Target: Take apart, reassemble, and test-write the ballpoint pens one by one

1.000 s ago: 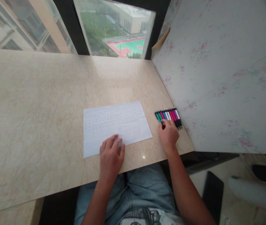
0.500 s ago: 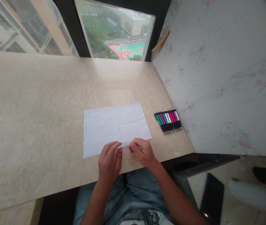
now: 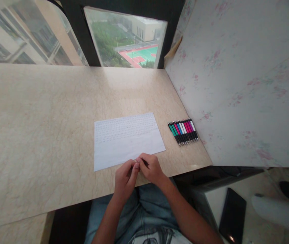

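My two hands meet over the table's near edge, just below a white sheet of paper point(image 3: 128, 139) that has faint handwriting on its upper half. My right hand point(image 3: 151, 168) is closed in a pinch on a thin dark thing that looks like a pen point(image 3: 145, 163). My left hand point(image 3: 125, 178) has its fingers drawn together, and its fingertips touch the same thing at the right hand's fingertips. A row of several pens point(image 3: 183, 130) in green, pink, blue and white lies to the right of the sheet, beside the wall.
The beige marble-patterned table point(image 3: 40, 128) runs back to a window point(image 3: 128, 40). A flowered wall panel point(image 3: 236, 84) closes the right side. Below the table edge are my jeans point(image 3: 149, 210) and a dark flat object point(image 3: 232, 215) on the floor.
My right hand left the row of pens and came left to the sheet's near edge. My left hand lifted off the paper and closed up against the right hand's fingertips.
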A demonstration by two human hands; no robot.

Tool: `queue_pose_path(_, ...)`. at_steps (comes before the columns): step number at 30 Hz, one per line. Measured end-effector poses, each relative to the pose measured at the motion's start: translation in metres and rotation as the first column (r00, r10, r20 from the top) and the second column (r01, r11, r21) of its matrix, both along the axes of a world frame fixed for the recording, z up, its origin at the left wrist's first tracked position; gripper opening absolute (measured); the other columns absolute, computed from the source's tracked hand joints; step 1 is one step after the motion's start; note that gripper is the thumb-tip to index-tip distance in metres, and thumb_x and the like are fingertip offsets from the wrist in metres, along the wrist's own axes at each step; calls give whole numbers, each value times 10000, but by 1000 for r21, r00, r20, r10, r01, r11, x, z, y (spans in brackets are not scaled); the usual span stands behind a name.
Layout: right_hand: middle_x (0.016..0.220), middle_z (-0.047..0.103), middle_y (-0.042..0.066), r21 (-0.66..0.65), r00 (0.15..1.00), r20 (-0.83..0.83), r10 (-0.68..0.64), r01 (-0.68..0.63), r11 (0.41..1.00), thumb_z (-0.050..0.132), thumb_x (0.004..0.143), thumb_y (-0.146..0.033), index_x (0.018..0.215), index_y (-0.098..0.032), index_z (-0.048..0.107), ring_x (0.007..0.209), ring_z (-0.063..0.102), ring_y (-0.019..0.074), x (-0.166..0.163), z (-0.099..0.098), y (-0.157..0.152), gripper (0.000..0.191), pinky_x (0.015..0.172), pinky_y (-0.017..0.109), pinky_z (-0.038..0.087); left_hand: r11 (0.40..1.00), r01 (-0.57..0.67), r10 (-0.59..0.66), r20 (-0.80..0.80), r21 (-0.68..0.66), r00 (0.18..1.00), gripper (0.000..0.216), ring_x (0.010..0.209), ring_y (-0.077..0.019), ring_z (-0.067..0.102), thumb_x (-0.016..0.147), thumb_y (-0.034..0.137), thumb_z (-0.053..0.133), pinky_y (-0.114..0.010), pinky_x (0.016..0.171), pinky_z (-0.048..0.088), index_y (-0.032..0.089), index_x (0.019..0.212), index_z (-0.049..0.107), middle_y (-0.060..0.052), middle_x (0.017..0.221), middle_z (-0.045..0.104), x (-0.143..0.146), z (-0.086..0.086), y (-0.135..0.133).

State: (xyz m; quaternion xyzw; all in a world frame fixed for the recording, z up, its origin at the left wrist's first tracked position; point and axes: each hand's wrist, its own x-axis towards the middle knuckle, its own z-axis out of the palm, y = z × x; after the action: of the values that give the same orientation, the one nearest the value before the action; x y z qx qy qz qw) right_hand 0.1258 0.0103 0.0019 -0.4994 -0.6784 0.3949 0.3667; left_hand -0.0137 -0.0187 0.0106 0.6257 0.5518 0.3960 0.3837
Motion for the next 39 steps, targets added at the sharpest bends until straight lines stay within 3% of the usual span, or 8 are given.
queue_pose_path(15,580,521,-30,15,1000,-3,-27,27,1000,477,928,-293,636,-205,528,549,478,122,-2,1,-1,309,556,253,337,999,-24,24,-7,34,1000,275,623,-153,586,950,329,484,-263,601,449,192,749,612,-10,661,636,0,0,-1)
queue_pose_path(20,575,542,-31,-100,974,-181,-138,122,987,442,965,-393,704,-204,547,543,522,122,1,-1,-2,339,561,237,403,988,-122,117,61,92,991,175,793,-172,660,943,296,497,-291,713,515,201,1036,611,-54,958,697,-1,-2,-2)
queue_pose_path(23,626,577,-14,-73,946,-94,-310,304,950,473,948,-415,792,-197,576,591,561,144,26,0,4,287,584,248,433,984,-137,136,12,110,991,182,813,-176,667,925,273,529,-301,735,529,200,1078,596,-65,998,695,1,-4,-2)
queue_pose_path(26,744,636,38,145,761,167,-626,609,780,507,921,-419,858,-177,606,677,582,179,76,5,21,268,664,290,455,985,-88,98,-60,148,993,158,796,-171,661,922,241,523,-297,732,532,196,1050,604,-63,953,691,5,-4,0)
queue_pose_path(29,1018,654,158,372,534,435,-725,627,685,566,873,-470,1077,-119,608,965,586,277,125,12,43,408,863,394,441,983,-39,58,-99,181,993,156,774,-164,657,928,222,497,-290,719,534,197,1035,608,-64,939,687,8,-5,0)
queue_pose_path(31,1248,557,254,408,412,585,-699,595,692,625,807,-565,1286,-71,508,1145,509,355,145,14,55,698,942,462,392,981,-28,49,-106,190,993,160,773,-165,659,928,218,491,-289,717,536,197,1033,610,-63,935,689,8,-5,1)
queue_pose_path(34,1379,430,309,300,344,745,-572,593,747,653,733,-669,1435,-43,344,1229,447,408,150,14,68,990,966,490,366,983,-34,54,-107,181,993,165,782,-169,666,924,222,494,-292,721,540,199,1039,610,-60,938,694,7,-5,0)
queue_pose_path(39,1316,469,288,184,303,846,-439,607,773,632,784,-566,1466,-35,289,1203,461,414,134,16,80,930,952,484,393,985,-60,75,-87,160,993,157,795,-165,666,923,216,502,-293,740,540,205,1042,604,-53,948,696,7,-8,0)
